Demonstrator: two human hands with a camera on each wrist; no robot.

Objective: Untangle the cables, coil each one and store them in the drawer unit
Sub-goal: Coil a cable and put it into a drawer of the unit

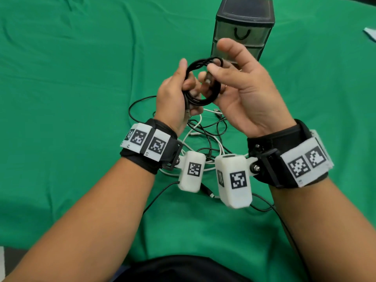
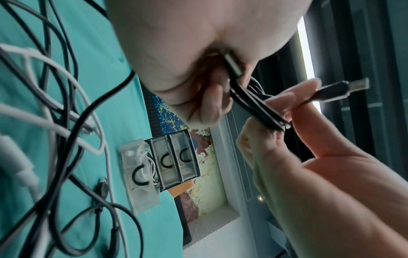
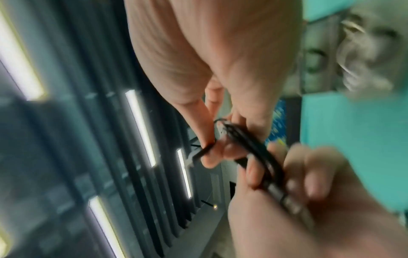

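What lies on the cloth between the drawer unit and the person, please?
In the head view, a tangle of black and white cables lies on the green cloth before the drawer unit, partly hidden beneath both raised hands.

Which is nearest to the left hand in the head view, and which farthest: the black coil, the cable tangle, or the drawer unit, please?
Measured from the left hand:
1. Black coil: gripped in that hand, with the right hand on its other side.
2. Cable tangle: on the cloth just below the hands.
3. Drawer unit: at the back, behind the right hand.
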